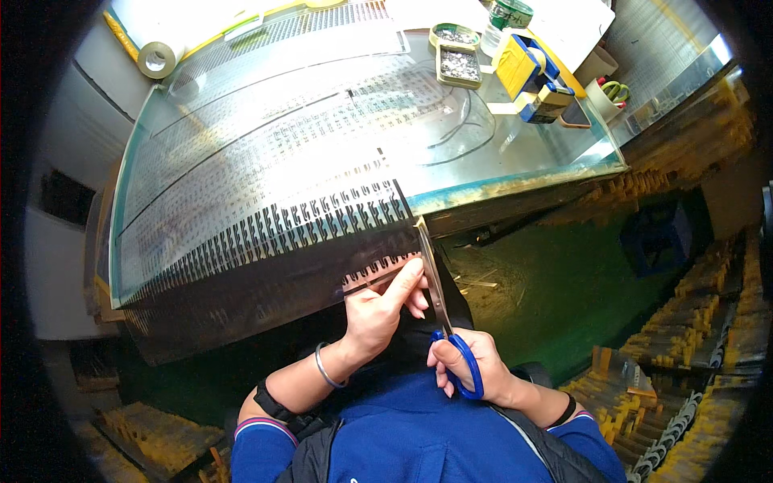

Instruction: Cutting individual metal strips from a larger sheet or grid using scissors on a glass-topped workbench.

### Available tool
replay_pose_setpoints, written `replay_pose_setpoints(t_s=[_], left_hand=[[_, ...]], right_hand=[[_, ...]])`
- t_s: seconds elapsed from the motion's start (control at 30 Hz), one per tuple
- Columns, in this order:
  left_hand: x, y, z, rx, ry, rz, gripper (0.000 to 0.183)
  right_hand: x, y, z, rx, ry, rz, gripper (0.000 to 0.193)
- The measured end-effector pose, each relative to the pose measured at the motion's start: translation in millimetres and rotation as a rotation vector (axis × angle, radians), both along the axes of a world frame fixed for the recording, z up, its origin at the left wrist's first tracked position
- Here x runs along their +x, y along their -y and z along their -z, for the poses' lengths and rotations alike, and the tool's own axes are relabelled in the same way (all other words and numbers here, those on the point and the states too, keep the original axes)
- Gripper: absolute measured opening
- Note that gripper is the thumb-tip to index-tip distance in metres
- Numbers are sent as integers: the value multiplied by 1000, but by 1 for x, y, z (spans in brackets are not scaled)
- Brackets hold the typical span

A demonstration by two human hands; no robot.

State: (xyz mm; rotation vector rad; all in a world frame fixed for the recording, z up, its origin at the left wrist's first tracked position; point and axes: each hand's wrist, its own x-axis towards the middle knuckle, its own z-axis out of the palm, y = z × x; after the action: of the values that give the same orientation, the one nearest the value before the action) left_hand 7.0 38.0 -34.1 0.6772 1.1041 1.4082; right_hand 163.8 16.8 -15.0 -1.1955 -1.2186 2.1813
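A clear film sheet (pixel 282 217) printed with rows of black marks lies on the glass table and hangs over its front edge. My left hand (pixel 372 320) pinches the hanging part near its right end, thumb on top. In my right hand (pixel 485 369) is a pair of scissors (pixel 435 290) with blue handles, my fingers through the loops. Its long metal blades point up and away, along the right edge of the film, just beside my left fingertips. The blades look nearly closed, and whether film lies between them I cannot make out.
On the glass table (pixel 523 161), a blue and yellow tape dispenser (pixel 519 64) stands at the back right beside an open tin (pixel 459 66) of small bits and a bottle (pixel 509 18). A tape roll (pixel 158 59) sits at the far left. Green-handled scissors (pixel 615 91) stand in a pot.
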Motion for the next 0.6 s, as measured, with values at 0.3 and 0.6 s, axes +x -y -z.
replay_pose_setpoints(t_s=[0.3,0.6], left_hand=[[-1,9,4,-51,15,26,18],[-2,19,2,-103,37,94,17]], right_hand=[[2,2,-1,88,140,-14,34],[4,-2,-6,68,189,-1,33]])
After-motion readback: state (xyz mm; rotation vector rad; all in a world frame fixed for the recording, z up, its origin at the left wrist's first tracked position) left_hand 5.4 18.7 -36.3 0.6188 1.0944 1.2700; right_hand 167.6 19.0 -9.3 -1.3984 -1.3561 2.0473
